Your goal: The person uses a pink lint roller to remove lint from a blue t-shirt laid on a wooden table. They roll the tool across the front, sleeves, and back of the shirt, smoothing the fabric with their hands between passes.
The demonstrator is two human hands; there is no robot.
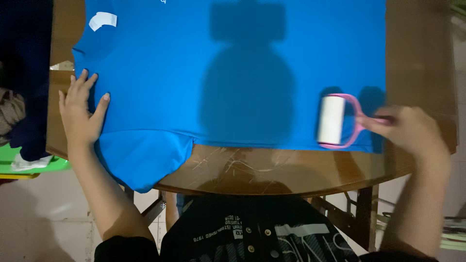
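Lint roller (331,120) on blue shirt (233,73), near hem; my right hand (412,131) grips pink handle, blurred, probably mid-stroke. Left hand (80,114) flat, open, pinning sleeve side on worktop (272,170). Cleaned share unclear.

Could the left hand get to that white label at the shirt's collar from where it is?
Probably yes: the left hand lies flat on the blue T-shirt, and only bare fabric separates it from the white label.

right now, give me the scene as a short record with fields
surface: brown wooden table, scratched near its front edge
garment: blue shirt spread flat, one sleeve hanging over the table edge
left hand: flat, fingers spread, pressing the shirt's left side
right hand: gripping the handle of a pink lint roller
roller: white roll lying on the shirt near its lower right edge
label: white tag at upper left
side: green stool at far left
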